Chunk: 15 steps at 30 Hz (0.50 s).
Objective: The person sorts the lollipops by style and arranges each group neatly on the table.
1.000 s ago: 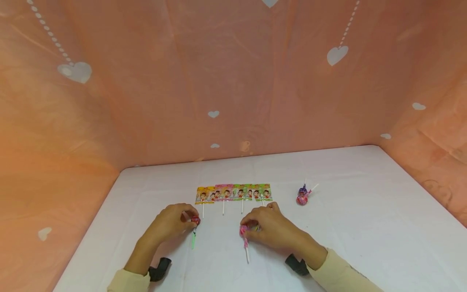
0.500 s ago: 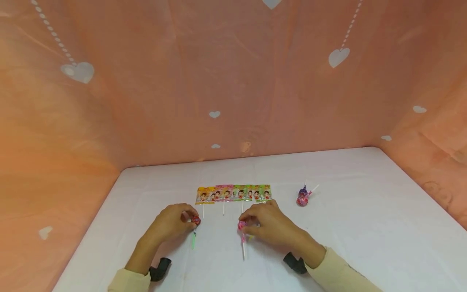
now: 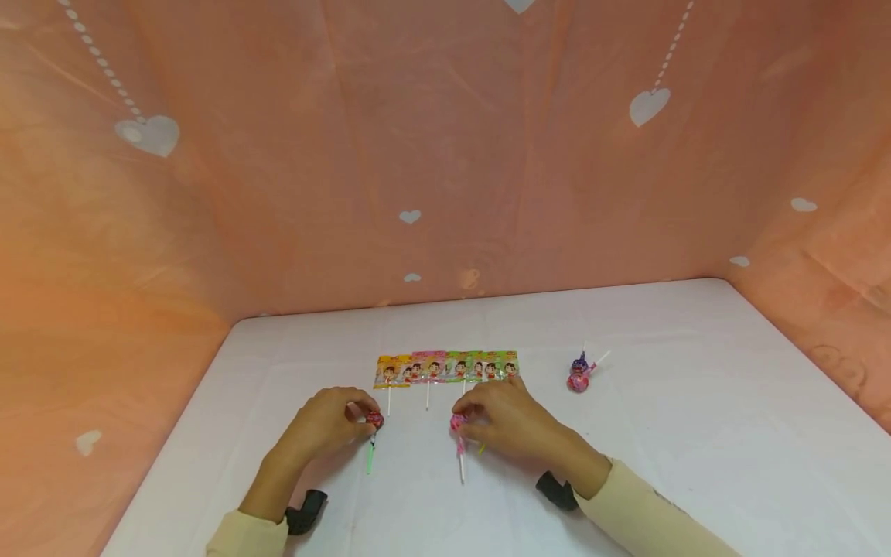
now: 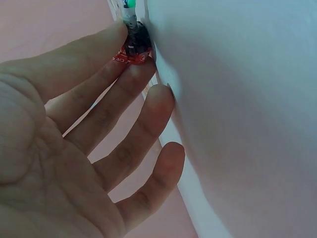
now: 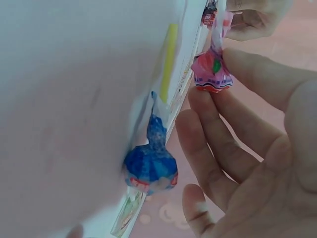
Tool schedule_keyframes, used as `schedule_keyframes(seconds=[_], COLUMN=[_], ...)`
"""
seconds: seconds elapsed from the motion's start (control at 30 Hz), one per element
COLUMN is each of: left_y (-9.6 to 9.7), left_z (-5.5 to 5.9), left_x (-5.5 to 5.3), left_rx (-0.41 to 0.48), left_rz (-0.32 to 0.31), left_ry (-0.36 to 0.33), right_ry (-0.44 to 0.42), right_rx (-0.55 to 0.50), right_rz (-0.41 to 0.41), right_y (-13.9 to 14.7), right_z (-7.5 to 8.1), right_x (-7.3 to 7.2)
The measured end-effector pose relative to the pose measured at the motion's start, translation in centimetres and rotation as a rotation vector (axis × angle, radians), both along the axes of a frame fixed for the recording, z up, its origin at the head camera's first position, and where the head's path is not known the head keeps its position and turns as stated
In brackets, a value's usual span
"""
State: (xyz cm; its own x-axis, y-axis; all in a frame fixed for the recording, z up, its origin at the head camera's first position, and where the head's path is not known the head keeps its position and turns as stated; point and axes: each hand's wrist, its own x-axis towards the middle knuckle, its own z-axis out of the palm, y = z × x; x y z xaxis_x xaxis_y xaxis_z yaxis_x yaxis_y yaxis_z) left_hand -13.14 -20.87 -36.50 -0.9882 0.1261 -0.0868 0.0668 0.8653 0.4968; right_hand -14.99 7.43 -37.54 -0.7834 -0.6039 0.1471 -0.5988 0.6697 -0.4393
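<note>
My left hand (image 3: 332, 422) pinches the wrapped head of a red lollipop (image 3: 374, 419) between thumb and fingers. Its green stick points toward me, low over the white table; dark wrapper shows near its neck in the left wrist view. To the right, my right hand (image 3: 511, 422) holds a pink lollipop (image 3: 457, 422) by its head with thumb and fingertips, the white stick toward me. A blue-wrapped lollipop (image 5: 151, 168) with a yellow stick (image 5: 169, 62) lies beside the right hand in the right wrist view; in the head view the hand hides all but a bit of stick.
Behind the hands lies a row of flat-packed lollipops: a yellow packet (image 3: 392, 372), a pink packet (image 3: 428, 367) and green packets (image 3: 462, 366). Farther right, a purple lollipop (image 3: 579, 361) and a red-pink lollipop (image 3: 577, 382) lie together. A peach curtain (image 3: 445, 155) surrounds the table (image 3: 668, 402).
My right hand has shifted slightly left and away from me with the pink lollipop, whose stick now stands straighter toward me. The left hand and red lollipop have stayed put.
</note>
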Motion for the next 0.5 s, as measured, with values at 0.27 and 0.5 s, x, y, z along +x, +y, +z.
schedule_keyframes(seconds=[0.27, 0.5], left_y=[-0.1, -0.1], left_z=[-0.1, -0.1], left_x=[0.0, 0.0], left_rx=[-0.011, -0.007], left_rz=[0.007, 0.009], left_ry=[0.001, -0.002], right_ry=[0.002, -0.014], right_rx=[-0.025, -0.031], right_rz=[0.030, 0.049], right_y=[-1.0, -2.3], right_z=[0.6, 1.2], right_x=[-0.5, -0.6])
